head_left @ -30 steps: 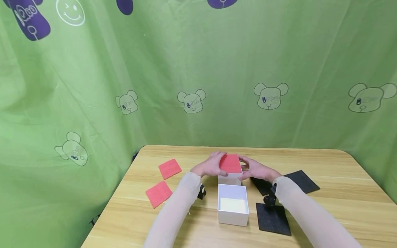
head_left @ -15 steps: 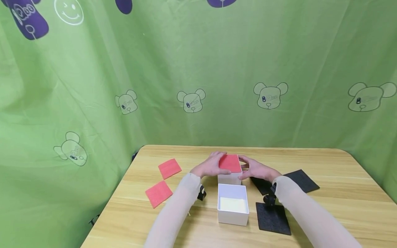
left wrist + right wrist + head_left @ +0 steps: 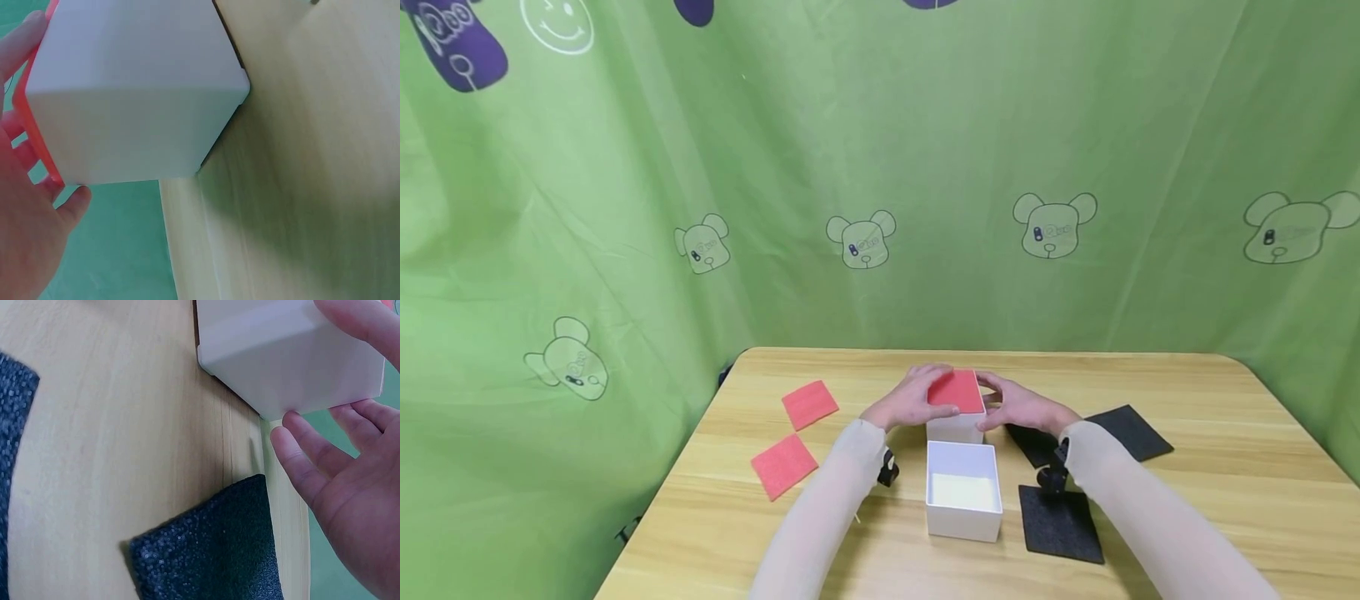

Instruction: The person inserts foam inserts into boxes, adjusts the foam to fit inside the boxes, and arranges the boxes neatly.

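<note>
A white box (image 3: 953,430) stands on the table with a red felt sheet (image 3: 957,392) over its top. My left hand (image 3: 912,398) spans the box's top left, thumb at the near edge of the sheet and fingers towards the far edge. In the left wrist view, the fingers show past the edge of the red sheet (image 3: 37,134). From the right, my right hand (image 3: 1021,407) holds the box, its thumb on the near side and its fingertips (image 3: 290,419) at the far side.
An open white box (image 3: 964,523) stands nearer me, with a pale bottom. Two red squares (image 3: 784,465) lie on the left of the table. Several black felt squares (image 3: 1060,525) lie on the right, one partly under my right wrist. A green curtain (image 3: 955,283) hangs behind the table.
The left thumb has slid slightly rightward along the near edge of the red felt sheet. The whole view has shifted a little; boxes and loose squares keep their places.
</note>
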A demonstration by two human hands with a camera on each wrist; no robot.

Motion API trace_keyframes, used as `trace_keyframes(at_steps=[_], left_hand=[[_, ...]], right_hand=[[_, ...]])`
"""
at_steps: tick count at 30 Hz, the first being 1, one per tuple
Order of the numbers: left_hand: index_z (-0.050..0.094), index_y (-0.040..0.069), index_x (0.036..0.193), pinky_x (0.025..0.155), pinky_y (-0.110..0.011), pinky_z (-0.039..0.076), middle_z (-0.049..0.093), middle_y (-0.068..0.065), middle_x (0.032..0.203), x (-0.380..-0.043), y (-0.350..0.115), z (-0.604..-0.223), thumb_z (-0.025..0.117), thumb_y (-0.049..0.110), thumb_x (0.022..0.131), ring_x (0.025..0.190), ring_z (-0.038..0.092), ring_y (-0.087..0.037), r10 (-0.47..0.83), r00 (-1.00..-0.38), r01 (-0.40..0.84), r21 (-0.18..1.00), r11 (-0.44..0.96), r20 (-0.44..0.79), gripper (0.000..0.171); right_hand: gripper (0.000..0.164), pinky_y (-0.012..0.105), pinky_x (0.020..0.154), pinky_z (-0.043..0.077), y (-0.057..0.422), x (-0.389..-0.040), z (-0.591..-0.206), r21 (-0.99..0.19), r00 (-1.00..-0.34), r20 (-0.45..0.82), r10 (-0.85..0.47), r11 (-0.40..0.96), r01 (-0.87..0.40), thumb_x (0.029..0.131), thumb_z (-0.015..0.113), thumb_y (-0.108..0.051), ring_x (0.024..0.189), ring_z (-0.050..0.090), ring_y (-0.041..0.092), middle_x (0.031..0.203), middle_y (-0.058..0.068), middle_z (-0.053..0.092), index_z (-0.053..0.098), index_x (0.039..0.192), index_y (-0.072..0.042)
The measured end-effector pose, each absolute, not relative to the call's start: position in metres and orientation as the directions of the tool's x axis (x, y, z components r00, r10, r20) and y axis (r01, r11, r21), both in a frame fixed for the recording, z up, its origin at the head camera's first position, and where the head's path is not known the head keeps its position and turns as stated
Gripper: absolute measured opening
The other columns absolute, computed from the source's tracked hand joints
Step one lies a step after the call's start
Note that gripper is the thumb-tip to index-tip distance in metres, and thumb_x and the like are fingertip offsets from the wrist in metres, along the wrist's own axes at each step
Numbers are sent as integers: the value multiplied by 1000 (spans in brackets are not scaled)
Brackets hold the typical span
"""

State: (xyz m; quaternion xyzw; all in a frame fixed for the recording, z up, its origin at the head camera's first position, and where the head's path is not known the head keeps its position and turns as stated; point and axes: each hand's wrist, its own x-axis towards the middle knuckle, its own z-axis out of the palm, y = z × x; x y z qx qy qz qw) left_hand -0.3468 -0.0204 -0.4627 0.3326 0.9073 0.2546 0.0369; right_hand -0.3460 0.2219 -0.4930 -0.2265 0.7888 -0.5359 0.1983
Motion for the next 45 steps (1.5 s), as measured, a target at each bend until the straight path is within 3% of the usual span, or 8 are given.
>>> trace_keyframes(at_steps=[10, 18, 38, 45], left_hand=[[38, 13, 145, 108, -37, 29, 34, -2, 150, -348, -19, -467, 65, 44, 87, 133, 28, -19, 627, -766, 603, 501, 621, 144, 71], [43, 18, 143, 108, -34, 29, 38, 3, 147, -347, -17, -469, 63, 45, 88, 132, 29, -17, 614, -773, 602, 489, 632, 158, 65], [47, 16, 139, 106, -32, 30, 46, 3, 141, -347, -12, -466, 67, 39, 87, 128, 34, -16, 606, -784, 585, 489, 647, 135, 61], [49, 19, 138, 100, -27, 35, 49, 6, 138, -349, -7, -466, 69, 44, 83, 125, 36, -14, 589, -796, 568, 505, 650, 139, 64]], right_hand=[[98, 51, 102, 35, 222, -346, -491, -932, -820, -73, -568, 331, -146, 77, 78, -10, 130, 32, 45, 152, 24, 15, 12, 149, 0], [99, 51, 103, 35, 221, -345, -491, -930, -822, -83, -564, 339, -139, 77, 78, -11, 130, 32, 45, 152, 23, 14, 12, 149, 0], [101, 50, 101, 37, 220, -344, -491, -922, -819, -109, -564, 365, -128, 76, 79, -16, 131, 30, 45, 153, 22, 12, 11, 150, -2], [101, 53, 102, 35, 221, -343, -489, -927, -825, -101, -556, 353, -124, 75, 80, -16, 131, 32, 44, 153, 21, 15, 13, 150, -3]])
